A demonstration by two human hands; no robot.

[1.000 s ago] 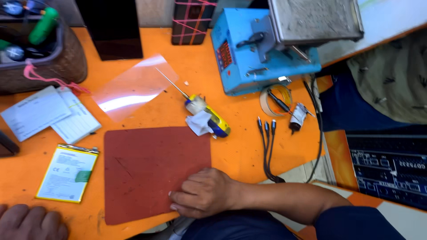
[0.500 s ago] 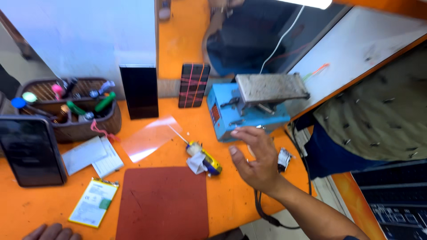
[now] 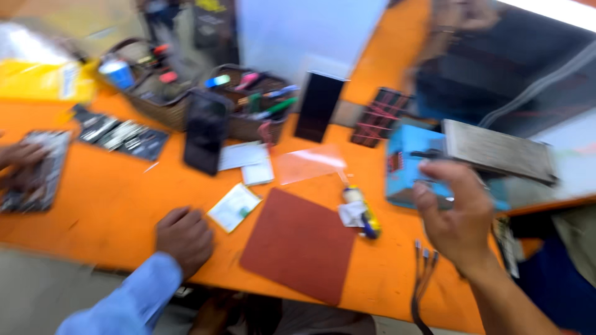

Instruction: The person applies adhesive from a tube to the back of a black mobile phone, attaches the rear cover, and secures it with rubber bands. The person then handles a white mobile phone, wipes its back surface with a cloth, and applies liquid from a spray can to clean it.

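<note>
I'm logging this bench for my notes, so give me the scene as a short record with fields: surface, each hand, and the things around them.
surface: orange workbench top
left hand: palm down on the bench, holding nothing, beside a small white and green card
right hand: raised, fingers open, in front of a blue box-shaped machine
between hands: flat dark red rectangular mat; yellow and blue hand tool
behind: dark phone standing upright; woven basket of pens
far left: another person's hand on a dark tray
sharpness: motion-blurred

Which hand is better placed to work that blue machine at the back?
The right hand: it is raised directly in front of the blue machine, fingers curled toward it. The left hand rests flat on the orange table, well off to the side.
</note>
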